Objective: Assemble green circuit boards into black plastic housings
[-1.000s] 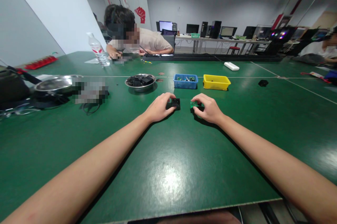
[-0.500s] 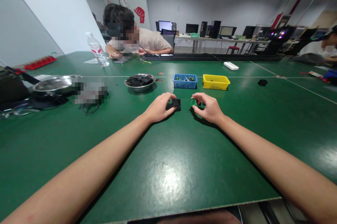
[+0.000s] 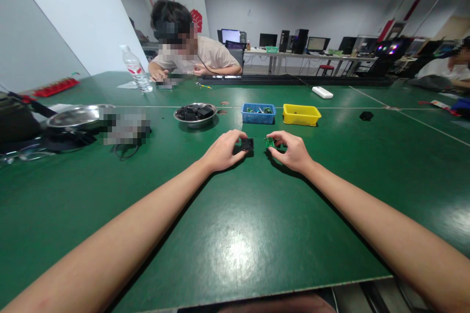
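Observation:
My left hand (image 3: pixel 225 151) pinches a small square black plastic case (image 3: pixel 247 144) between thumb and fingers. Facing it, my right hand (image 3: pixel 292 150) grips a small green circuit board (image 3: pixel 269 142) by its edges. A narrow gap separates the case from the board, and both are held just above the green table (image 3: pixel 235 215). Behind my hands stand a blue bin (image 3: pixel 258 118) with circuit boards and small parts inside, and a yellow bin (image 3: pixel 301 117). A steel bowl (image 3: pixel 195 124) heaped with black plastic cases is beyond my left hand.
A black piece (image 3: pixel 366 115) and a white box-like object (image 3: pixel 322 92) lie to the right. At the left are a steel dish (image 3: pixel 79 116), a water bottle (image 3: pixel 135 69) and a red strip (image 3: pixel 57 86). Across the table a person (image 3: pixel 216 56) leans over.
The black case in my left hand has shifted slightly right, toward the circuit board. My right hand has barely moved. The person opposite has moved their head a little to the right.

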### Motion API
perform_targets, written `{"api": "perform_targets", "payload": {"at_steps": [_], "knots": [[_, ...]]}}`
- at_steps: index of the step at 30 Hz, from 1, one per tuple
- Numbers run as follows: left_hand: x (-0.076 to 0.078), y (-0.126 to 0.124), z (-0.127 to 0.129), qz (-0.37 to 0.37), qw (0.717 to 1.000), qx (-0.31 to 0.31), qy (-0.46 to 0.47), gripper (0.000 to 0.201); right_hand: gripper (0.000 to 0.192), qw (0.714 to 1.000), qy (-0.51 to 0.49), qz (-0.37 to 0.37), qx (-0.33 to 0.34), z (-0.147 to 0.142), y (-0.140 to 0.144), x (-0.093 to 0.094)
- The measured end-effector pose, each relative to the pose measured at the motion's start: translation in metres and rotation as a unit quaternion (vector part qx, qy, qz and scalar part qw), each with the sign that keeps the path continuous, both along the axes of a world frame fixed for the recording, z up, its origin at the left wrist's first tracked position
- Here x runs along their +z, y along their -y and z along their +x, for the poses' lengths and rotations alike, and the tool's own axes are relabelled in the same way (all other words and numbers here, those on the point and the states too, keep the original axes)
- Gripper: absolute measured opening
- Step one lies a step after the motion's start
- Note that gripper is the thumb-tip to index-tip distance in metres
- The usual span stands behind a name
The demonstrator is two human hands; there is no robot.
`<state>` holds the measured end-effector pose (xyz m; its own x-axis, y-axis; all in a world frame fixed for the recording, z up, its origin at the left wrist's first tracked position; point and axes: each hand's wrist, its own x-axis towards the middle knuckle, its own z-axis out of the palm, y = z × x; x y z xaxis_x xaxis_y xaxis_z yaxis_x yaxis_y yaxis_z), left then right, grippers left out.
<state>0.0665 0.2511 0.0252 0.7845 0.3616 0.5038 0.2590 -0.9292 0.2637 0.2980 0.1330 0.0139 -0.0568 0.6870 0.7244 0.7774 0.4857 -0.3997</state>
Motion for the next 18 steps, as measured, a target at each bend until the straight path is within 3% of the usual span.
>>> {"api": "perform_targets", "payload": {"at_steps": [18], "knots": [[0.0005, 0.0013, -0.0006, -0.001, 1.0, 0.002, 0.001, 0.027, 0.032, 0.999, -0.013, -0.029, -0.003, 0.0004, 0.0009, -0.0002]]}}
